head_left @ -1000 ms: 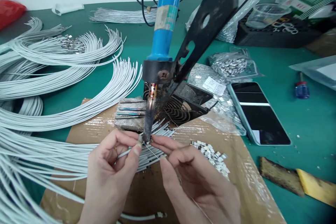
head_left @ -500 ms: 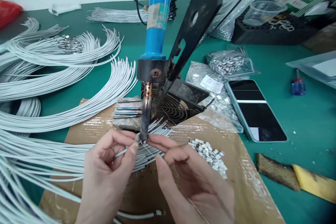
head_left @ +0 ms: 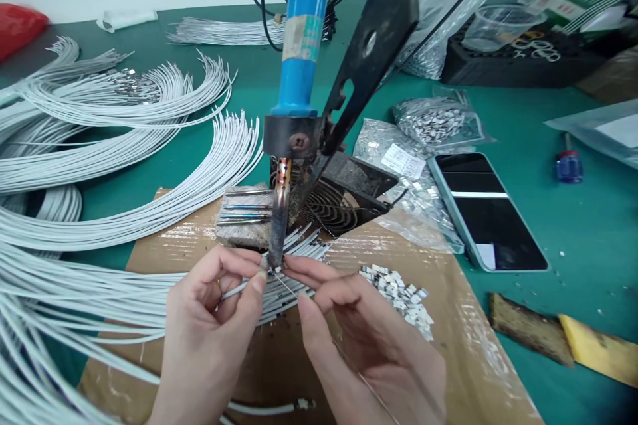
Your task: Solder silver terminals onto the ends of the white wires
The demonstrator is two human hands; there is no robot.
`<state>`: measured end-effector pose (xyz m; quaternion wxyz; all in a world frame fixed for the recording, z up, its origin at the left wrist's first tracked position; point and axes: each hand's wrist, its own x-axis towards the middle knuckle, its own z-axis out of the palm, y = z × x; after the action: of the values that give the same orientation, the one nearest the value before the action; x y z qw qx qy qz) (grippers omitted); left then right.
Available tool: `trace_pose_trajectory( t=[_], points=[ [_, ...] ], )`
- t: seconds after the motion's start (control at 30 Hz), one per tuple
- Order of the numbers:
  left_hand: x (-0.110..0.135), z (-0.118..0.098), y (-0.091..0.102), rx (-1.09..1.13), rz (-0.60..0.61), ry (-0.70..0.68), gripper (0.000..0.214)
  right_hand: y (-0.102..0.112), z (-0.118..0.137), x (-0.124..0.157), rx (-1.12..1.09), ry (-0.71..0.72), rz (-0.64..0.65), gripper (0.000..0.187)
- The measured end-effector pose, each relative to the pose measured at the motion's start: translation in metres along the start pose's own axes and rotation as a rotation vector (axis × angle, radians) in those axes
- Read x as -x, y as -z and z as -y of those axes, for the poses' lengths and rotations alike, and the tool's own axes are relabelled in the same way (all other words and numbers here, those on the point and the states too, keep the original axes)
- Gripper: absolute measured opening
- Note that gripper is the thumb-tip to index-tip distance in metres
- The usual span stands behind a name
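A blue-handled soldering iron (head_left: pixel 299 73) hangs tip-down in a black stand, its dark tip (head_left: pixel 277 246) between my fingertips. My left hand (head_left: pixel 214 319) pinches a white cable (head_left: pixel 234 291) close to its end, just left of the tip. Thumb and fingers of my right hand (head_left: pixel 363 332) are closed on a thin solder wire (head_left: pixel 286 284), which runs up to the tip and trails down across the palm. A tiny metal piece sits at the joint under the tip; the fingers partly hide it. Behind the hands lie more cable ends (head_left: pixel 304 249).
Small metal connectors (head_left: pixel 399 295) are heaped on the cardboard (head_left: pixel 448 358). White cable bundles (head_left: pixel 124 219) fill the left side. A fan (head_left: pixel 343 199) and a block with metal rods (head_left: pixel 244 212) stand behind the iron. Rightward are a phone (head_left: pixel 491 212), bagged parts (head_left: pixel 433 119) and a sponge (head_left: pixel 598 348).
The whole view has shifted slightly, so everything appears a little further right and lower. Both hands keep their grips at the iron's tip.
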<state>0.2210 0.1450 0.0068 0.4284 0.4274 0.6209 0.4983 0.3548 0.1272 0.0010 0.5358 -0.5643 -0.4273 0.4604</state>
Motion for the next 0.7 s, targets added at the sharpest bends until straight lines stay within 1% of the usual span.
trace_pose_trajectory(
  t=[0.2, 0.33, 0.47, 0.6, 0.7],
  points=[
    [0.0023, -0.0008, -0.0008, 0.036, -0.027, 0.005, 0.017, -0.0004, 0.0025, -0.0004, 0.005, 0.040, -0.003, 0.022],
    [0.0018, 0.0012, 0.0023, 0.003, 0.016, -0.028, 0.017, -0.0009, 0.0011, -0.0002, -0.003, 0.034, 0.005, 0.022],
    [0.0002, 0.0044, 0.0050, -0.010, 0.029, -0.045, 0.017, -0.0013, -0.0015, 0.0006, 0.002, 0.016, -0.008, 0.020],
    [0.0002, 0.0049, 0.0045, -0.014, 0.050, -0.028, 0.015, -0.0029, -0.0028, 0.0016, -0.008, 0.004, -0.023, 0.021],
    [0.0021, 0.0034, 0.0025, -0.012, 0.039, -0.013, 0.014, -0.0026, -0.0040, 0.0008, -0.010, 0.031, -0.017, 0.021]
  ],
)
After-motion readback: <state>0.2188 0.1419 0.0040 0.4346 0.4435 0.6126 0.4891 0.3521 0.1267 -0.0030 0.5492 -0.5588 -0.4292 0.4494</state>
